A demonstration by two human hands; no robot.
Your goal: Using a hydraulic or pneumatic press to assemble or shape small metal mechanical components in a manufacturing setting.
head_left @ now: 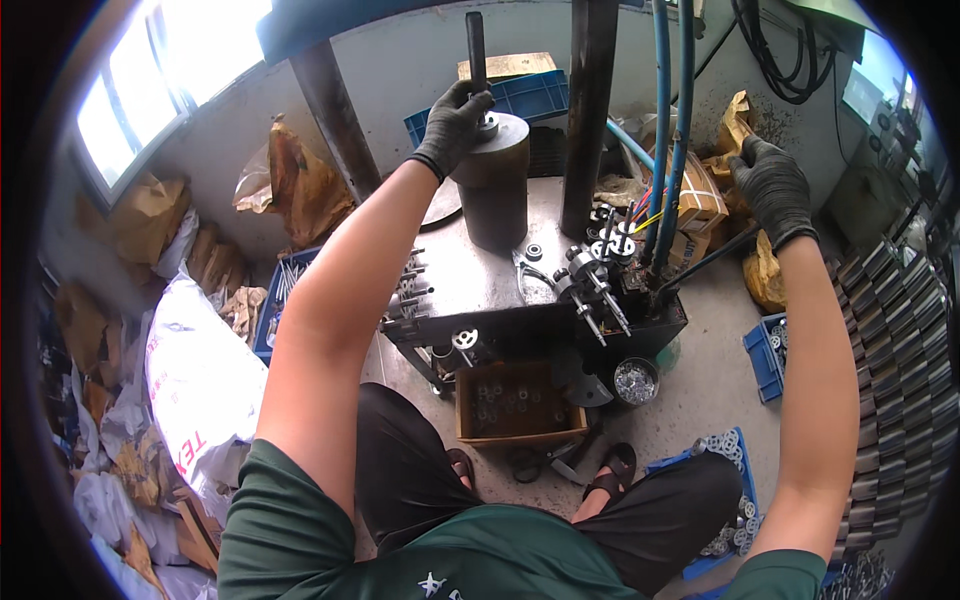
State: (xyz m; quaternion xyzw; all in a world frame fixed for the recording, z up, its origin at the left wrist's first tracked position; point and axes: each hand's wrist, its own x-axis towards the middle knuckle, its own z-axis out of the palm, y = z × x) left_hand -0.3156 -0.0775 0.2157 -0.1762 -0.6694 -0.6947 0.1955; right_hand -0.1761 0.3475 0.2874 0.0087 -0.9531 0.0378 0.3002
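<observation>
My left hand (455,125), in a dark grey glove, is closed round the lower end of a dark upright rod (476,45). Beneath it, a small round metal part (487,127) sits on top of a thick steel cylinder (492,195), partly hidden by my fingers. The cylinder stands on a steel press table (455,265). My right hand (775,190), gloved too, is out to the right and curled at the end of a black lever (715,255); its fingertips are hidden. Pliers (530,278) and a small bearing ring (534,252) lie near the cylinder.
Shafts with round metal bodies (590,285) lie at the table's right edge. Below are a wooden box (520,438) and a bucket of metal pieces (636,382). Blue hoses (682,130) hang beside a press column (590,120). Stacked metal parts (895,380) stand at right.
</observation>
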